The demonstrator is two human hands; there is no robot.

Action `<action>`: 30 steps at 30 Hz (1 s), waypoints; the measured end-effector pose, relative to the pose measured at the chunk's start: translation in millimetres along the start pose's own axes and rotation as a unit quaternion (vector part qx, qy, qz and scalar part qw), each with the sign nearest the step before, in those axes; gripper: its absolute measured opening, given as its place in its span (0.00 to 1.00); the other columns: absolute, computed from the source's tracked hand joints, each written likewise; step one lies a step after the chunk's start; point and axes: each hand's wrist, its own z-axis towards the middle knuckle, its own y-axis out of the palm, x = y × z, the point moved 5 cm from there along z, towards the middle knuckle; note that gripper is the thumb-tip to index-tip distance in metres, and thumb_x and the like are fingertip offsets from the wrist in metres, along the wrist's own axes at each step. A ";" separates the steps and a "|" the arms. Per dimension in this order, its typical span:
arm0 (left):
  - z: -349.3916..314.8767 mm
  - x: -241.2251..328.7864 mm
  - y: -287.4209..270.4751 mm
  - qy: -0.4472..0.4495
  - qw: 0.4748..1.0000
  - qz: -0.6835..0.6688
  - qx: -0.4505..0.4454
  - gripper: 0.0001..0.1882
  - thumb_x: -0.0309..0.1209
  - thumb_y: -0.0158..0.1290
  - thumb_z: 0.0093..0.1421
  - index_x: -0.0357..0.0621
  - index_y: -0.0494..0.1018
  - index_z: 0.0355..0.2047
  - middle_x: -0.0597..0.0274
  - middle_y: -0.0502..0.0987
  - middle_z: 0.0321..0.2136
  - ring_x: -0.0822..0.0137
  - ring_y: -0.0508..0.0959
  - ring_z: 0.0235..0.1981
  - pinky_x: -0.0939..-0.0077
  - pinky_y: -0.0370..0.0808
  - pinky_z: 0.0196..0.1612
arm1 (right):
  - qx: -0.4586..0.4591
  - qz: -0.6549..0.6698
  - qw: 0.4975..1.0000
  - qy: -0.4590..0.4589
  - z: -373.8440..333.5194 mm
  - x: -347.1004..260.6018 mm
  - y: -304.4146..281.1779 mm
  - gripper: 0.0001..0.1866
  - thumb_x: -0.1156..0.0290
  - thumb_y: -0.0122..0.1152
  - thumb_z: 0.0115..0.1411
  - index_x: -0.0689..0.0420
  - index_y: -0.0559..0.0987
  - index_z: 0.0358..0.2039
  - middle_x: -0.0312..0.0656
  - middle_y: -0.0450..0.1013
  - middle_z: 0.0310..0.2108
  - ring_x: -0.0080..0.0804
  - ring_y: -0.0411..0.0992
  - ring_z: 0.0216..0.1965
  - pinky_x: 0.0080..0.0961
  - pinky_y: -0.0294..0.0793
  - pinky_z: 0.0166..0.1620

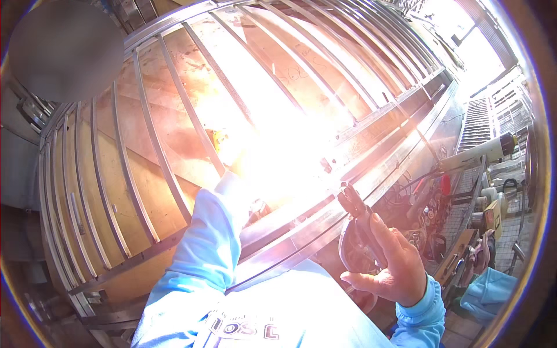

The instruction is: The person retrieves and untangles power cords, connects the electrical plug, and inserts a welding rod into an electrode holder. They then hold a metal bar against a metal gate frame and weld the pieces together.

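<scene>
A large metal grille frame [145, 133] of thin steel bars lies across a brown board. A very bright white glare [284, 151] burns over its middle rail. My left arm in a light blue sleeve [212, 238] reaches up into that glare. My left hand [250, 204] is washed out by the light, so what it holds is hidden. My right hand [390, 264] is raised to the right of the glare, fingers closed around a dark hand-held shield [355, 232] whose black grip sticks up above my fingers.
Tools, cables and small cans [429, 214] lie scattered at the right beyond the frame. A white cylinder-shaped tool [481, 151] rests on a wire rack [481, 116]. Light blue cloth [484, 290] sits at the lower right. A grey wall runs along the left.
</scene>
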 end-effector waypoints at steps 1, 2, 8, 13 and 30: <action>2.1 -6.5 2.3 -0.016 0.999 -0.039 0.008 0.16 0.37 0.47 0.65 0.37 0.73 0.44 0.59 0.76 0.38 0.67 0.73 0.41 0.71 0.69 0.47 | -0.005 -0.011 1.000 0.009 0.4 -0.8 -0.2 0.57 0.59 0.77 0.43 0.53 0.52 0.68 0.52 0.73 0.43 0.43 0.75 0.40 0.34 0.76 0.42; 4.4 -13.4 5.0 -0.032 0.996 -0.078 0.015 0.16 0.37 0.47 0.65 0.37 0.73 0.44 0.59 0.76 0.37 0.67 0.73 0.42 0.71 0.69 0.47 | -0.009 -0.022 1.000 0.017 0.7 -1.7 -0.4 0.56 0.58 0.77 0.43 0.53 0.52 0.68 0.51 0.73 0.42 0.43 0.75 0.39 0.34 0.76 0.41; 14.1 -45.8 20.4 -0.128 0.943 -0.302 0.062 0.19 0.40 0.46 0.65 0.36 0.73 0.45 0.60 0.76 0.36 0.69 0.72 0.42 0.72 0.68 0.47 | 0.058 0.029 0.997 -0.051 13.9 2.8 -1.4 0.51 0.54 0.75 0.43 0.64 0.60 0.62 0.51 0.73 0.33 0.43 0.75 0.32 0.33 0.76 0.31; 19.2 -43.3 19.5 -0.096 0.928 -0.355 0.065 0.12 0.37 0.46 0.65 0.41 0.72 0.33 0.60 0.75 0.29 0.66 0.76 0.32 0.69 0.74 0.38 | 0.108 -0.132 0.979 -0.116 6.2 -12.4 -8.9 0.53 0.58 0.79 0.37 0.61 0.62 0.61 0.49 0.74 0.38 0.42 0.75 0.33 0.33 0.78 0.33; 6.8 -23.6 12.8 -0.187 0.896 -0.398 0.057 0.15 0.38 0.50 0.64 0.41 0.71 0.44 0.65 0.76 0.34 0.74 0.77 0.29 0.77 0.76 0.31 | 0.045 -0.015 0.999 -0.007 -1.1 0.1 -3.6 0.54 0.54 0.78 0.40 0.62 0.59 0.63 0.53 0.72 0.35 0.42 0.76 0.31 0.32 0.78 0.32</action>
